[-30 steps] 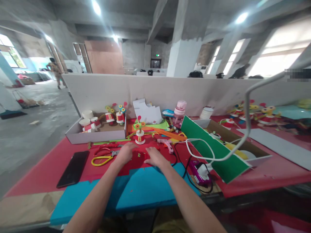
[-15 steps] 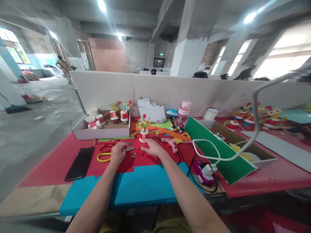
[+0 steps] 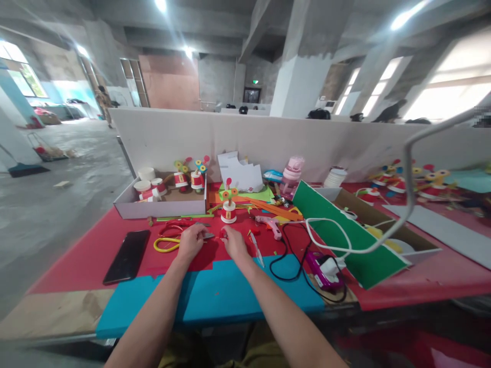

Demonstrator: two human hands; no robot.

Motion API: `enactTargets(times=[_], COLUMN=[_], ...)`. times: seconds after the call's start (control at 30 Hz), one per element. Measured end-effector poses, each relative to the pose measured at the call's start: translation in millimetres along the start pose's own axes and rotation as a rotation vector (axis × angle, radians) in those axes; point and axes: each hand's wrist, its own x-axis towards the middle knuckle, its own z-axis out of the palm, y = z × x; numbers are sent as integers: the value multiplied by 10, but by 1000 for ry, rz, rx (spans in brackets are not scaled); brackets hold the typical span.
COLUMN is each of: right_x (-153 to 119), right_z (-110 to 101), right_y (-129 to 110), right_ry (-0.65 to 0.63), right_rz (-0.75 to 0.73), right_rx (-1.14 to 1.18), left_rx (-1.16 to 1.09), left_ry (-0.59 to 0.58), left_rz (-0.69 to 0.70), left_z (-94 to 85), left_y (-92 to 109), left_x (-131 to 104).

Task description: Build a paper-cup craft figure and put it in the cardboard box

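My left hand (image 3: 192, 241) is closed over the blades of the scissors, beside the yellow-handled pair (image 3: 165, 245) and a red-handled pair (image 3: 172, 226); what its fingertips hold is too small to tell. To its right, my right hand (image 3: 233, 242) has its fingers pinched together near a small red piece, and I cannot make out what is between them. A red and white paper-cup figure (image 3: 229, 211) with green and yellow eyes stands upright just beyond my right hand, touched by neither hand. A pen (image 3: 256, 248) lies right of my right hand.
A black phone (image 3: 127, 256) lies at left, before a white box (image 3: 161, 207) with cups and figures. Rightward are a pink glue gun (image 3: 270, 226), black cable, purple power strip (image 3: 325, 270) and green-sided box (image 3: 345, 235). A white cable (image 3: 408, 168) arches overhead.
My right hand has drawn back from the cup figure toward me, and its fingers have closed. The pen beside it has come into view. My left hand has shifted slightly right.
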Motion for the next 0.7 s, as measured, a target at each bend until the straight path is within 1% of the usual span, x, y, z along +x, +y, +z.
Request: enactTargets(times=[0.07, 0.17, 0.23, 0.3, 0.37, 0.47, 0.53, 0.7], right_x=[6, 12, 34, 81, 151, 263, 316, 347], right_z=[-49, -142, -218, -299, -375, -467, -512, -572], right_y=[119, 308, 422, 506, 550, 561, 553, 501], right_ry=[4, -28, -53, -68, -79, -115, -161, -274], right_rz=[21, 81, 117, 136, 142, 115, 82, 19], right_rx=[101, 223, 242, 229, 194, 94, 5, -202], left_rx=[8, 46, 125, 242, 366, 488, 504, 429], left_ry=[-77, -272, -414, -515, -552, -549, -549, -570], left_rz=[6, 40, 67, 81, 68, 12, -8, 40], left_z=[-48, -199, -290, -322, -288, -180, -116, 9], left_y=[21, 61, 98, 143, 189, 248, 284, 420], left_x=[11, 22, 17, 7, 1, 7, 22, 99])
